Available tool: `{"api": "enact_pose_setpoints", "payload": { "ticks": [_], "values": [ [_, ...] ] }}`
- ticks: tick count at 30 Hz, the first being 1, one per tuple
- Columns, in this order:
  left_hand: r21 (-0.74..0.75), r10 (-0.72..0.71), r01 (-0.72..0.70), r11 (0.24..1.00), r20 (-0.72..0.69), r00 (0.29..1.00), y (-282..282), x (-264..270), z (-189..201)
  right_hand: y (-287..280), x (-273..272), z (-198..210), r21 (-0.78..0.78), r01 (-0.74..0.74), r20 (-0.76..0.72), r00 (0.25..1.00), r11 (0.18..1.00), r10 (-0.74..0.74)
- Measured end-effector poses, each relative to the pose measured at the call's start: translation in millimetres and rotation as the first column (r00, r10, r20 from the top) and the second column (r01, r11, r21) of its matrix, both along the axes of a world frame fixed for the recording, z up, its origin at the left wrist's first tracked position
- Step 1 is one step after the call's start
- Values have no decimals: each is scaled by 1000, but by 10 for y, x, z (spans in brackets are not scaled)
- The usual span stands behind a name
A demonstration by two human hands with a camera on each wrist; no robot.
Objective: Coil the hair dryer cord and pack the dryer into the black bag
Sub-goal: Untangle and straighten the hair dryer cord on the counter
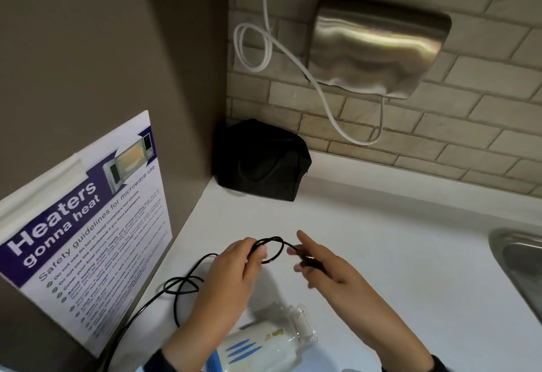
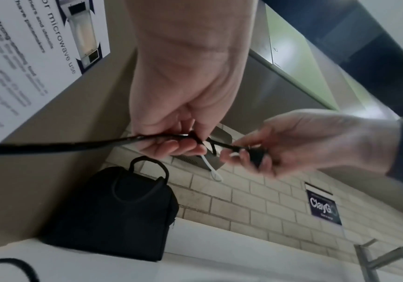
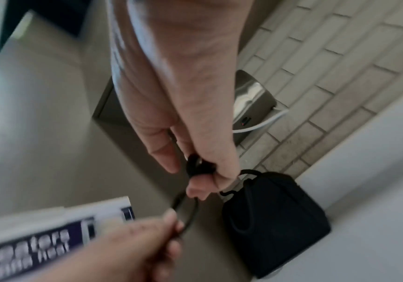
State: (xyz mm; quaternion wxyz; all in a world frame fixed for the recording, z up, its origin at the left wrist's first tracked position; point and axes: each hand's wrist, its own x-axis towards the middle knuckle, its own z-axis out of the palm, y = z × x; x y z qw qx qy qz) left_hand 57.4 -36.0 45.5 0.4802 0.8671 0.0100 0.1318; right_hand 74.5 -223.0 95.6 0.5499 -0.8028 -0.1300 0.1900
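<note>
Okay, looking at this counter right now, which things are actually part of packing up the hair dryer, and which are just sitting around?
Part of the job:
- black cord, held by left hand and right hand
- hair dryer, lying on the counter
- black bag, in the corner

Just there:
- microwave safety poster
- wall hand dryer with white cable
- sink
- tap

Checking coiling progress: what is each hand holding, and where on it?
Left hand grips the black cord at a small loop; right hand pinches its plug end.
</note>
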Motion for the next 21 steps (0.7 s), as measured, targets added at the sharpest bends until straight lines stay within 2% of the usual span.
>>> {"api": "enact_pose_setpoints", "payload": {
  "ticks": [3, 6, 11, 16, 21],
  "values": [
    [-51, 44, -45, 998, -26, 999, 45, 23, -2, -55, -37, 82, 271, -4, -104, 994, 963, 33],
    [-95, -1, -1, 995, -17, 1000, 15, -19, 75, -75, -38, 130, 392, -25, -142, 986, 920, 87],
    [-163, -96, 97, 982, 12, 995, -63, -73, 151, -34, -61, 181, 376, 21, -129, 991, 926, 30],
    [-159, -159, 159, 974, 17, 987, -88, -87, 175, 25, -58, 129, 248, 70, -94, 994, 966, -48],
    [-151, -233, 227, 962, -21, 972, -119, -109, 211, 92, -101, 54, 268, 119, -187, 980, 956, -70]
  ]
}}
